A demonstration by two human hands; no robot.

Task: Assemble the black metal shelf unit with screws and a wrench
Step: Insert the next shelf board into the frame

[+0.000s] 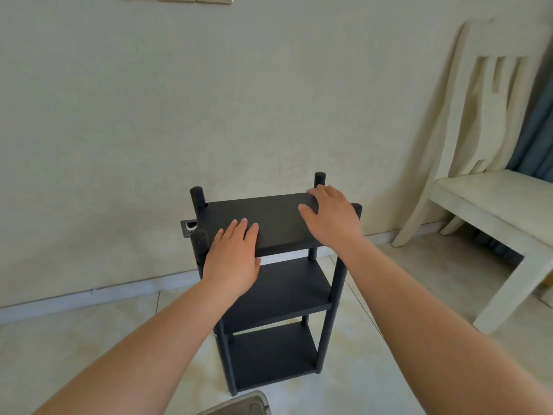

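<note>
The black metal shelf unit [278, 295] stands upright on the tiled floor, with three shelves between four round posts. My left hand [233, 256] lies flat with straight fingers on the near left part of the top shelf [269, 217]. My right hand [332, 217] rests flat on the top shelf's right end, fingers spread toward the far right post [319, 178]. Neither hand holds anything. No screws or wrench show.
A cream wall stands right behind the shelf, with a dark wall plate [188, 228] beside the left posts. A cream wooden chair [490, 187] stands at the right. A grey object's corner [239, 405] shows at the bottom edge.
</note>
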